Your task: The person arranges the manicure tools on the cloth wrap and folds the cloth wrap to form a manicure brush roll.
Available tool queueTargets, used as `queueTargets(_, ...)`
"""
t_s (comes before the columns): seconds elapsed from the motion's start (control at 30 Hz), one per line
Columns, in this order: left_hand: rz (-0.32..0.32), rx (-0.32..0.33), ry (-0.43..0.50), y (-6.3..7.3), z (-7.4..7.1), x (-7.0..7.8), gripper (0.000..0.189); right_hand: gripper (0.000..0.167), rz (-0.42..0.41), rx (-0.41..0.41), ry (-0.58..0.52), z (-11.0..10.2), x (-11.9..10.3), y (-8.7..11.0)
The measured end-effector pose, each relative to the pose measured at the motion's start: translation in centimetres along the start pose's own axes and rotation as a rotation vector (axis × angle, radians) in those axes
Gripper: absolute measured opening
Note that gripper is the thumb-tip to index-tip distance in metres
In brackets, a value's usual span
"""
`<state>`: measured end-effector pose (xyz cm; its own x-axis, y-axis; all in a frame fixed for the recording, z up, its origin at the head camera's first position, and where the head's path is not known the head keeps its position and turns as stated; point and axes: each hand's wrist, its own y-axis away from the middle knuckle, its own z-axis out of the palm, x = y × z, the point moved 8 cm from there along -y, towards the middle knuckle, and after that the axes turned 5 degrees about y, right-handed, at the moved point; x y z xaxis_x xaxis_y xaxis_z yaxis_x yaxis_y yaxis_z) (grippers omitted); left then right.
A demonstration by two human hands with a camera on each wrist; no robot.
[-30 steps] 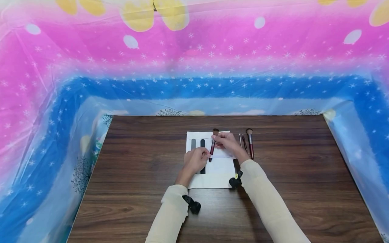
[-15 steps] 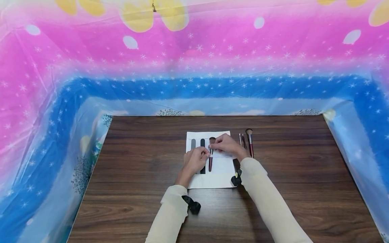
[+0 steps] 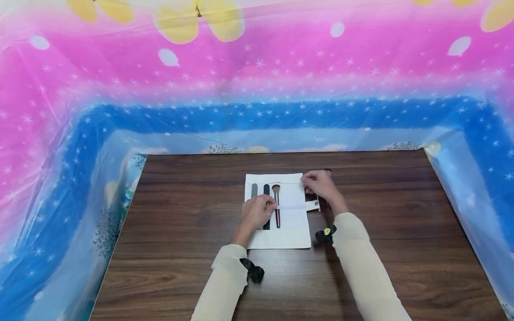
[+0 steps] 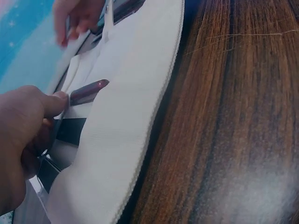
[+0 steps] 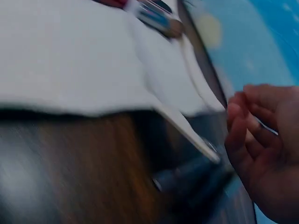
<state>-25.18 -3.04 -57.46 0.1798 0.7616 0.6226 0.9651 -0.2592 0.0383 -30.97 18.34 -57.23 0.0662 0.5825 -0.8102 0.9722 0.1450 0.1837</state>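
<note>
A white fabric case (image 3: 277, 240) lies spread open on the table. A makeup brush (image 3: 278, 218) with a dark red handle is tucked under its crosswise band, bristles pointing away. Thumb and finger of my left hand (image 3: 256, 214) pinch the case's band beside this brush. Left of the brush lie a black flat strip (image 3: 267, 189) and a grey flat strip (image 3: 254, 190), partly covered by that hand. My right hand (image 3: 324, 185), fingers loosely bent and holding nothing, is beyond the case's right edge, over the tools there. Those tools show as dark blurred shapes (image 5: 196, 182) in the right wrist view.
A strap (image 3: 312, 205) with a metal snap sticks out from the case's right side. The brown wooden table (image 3: 168, 232) surrounds the case. A pink and blue patterned cloth (image 3: 257, 80) rises behind and beside the table.
The right hand slid the brush down under the band toward the near side, let go of it and moved right toward the other tools. The left hand stayed in place.
</note>
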Motion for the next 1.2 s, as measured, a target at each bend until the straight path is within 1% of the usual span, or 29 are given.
queueTargets(0.03, 0.005, 0.003, -0.003, 0.0, -0.1, 0.1, 0.013, 0.027, 0.009, 0.081, 0.026, -1.5, 0.6, 0.2)
queueTargets(0.1, 0.012, 0.007, -0.008, 0.1, -0.2, 0.3, 0.012, 0.026, 0.063, 0.234, 0.091, -4.4, 1.9, 0.8)
queueTargets(0.13, 0.016, 0.009, -0.008, 0.1, -0.2, 0.5, 0.012, 0.026, 0.094, 0.297, 0.143, -5.6, 2.5, 1.2)
queueTargets(0.17, 0.019, 0.007, -0.005, 0.1, -0.3, 0.7, 0.012, 0.027, 0.13, 0.342, 0.182, -6.5, 3.2, 1.5)
queueTargets(0.2, 0.024, 0.007, 0.0, 0.1, -0.3, 0.9, 0.012, 0.028, 0.161, 0.362, 0.226, -7.1, 3.8, 1.8)
queueTargets(0.23, 0.025, 0.001, 0.005, 0.0, -0.3, 1.1, 0.012, 0.03, 0.194, 0.361, 0.255, -7.4, 4.3, 2.1)
queueTargets(0.3, 0.024, -0.025, 0.011, -0.1, 0.0, 1.4, 0.013, 0.036, 0.245, 0.314, 0.287, -7.4, 5.0, 2.5)
queueTargets(0.4, 0.017, -0.068, -0.009, -0.4, 0.6, 1.6, 0.015, 0.043, 0.297, 0.224, 0.317, -6.7, 5.7, 2.6)
queueTargets(0.47, 0.014, -0.093, -0.032, -0.5, 1.0, 1.6, 0.017, 0.044, 0.322, 0.2, 0.322, -6.3, 6.0, 2.6)
queueTargets(0.57, 0.019, -0.104, -0.054, -0.6, 1.5, 1.7, 0.019, 0.041, 0.348, 0.193, 0.331, -6.2, 6.3, 2.4)
queueTargets(0.73, 0.021, -0.109, -0.052, -0.8, 2.0, 1.8, 0.02, 0.036, 0.37, 0.176, 0.357, -6.2, 6.1, 2.2)
queueTargets(0.87, -0.003, -0.122, -0.038, -0.8, 2.2, 1.7, 0.018, 0.033, 0.381, 0.147, 0.356, -6.0, 6.1, 2.1)
queueTargets(1.07, -0.03, -0.124, -0.005, -0.9, 2.2, 1.6, 0.015, 0.031, 0.389, 0.146, 0.346, -6.1, 6.3, 1.9)
queueTargets(1.2, -0.044, -0.131, 0.012, -1.1, 2.2, 1.6, 0.014, 0.03, 0.387, 0.143, 0.321, -6.2, 6.4, 1.9)
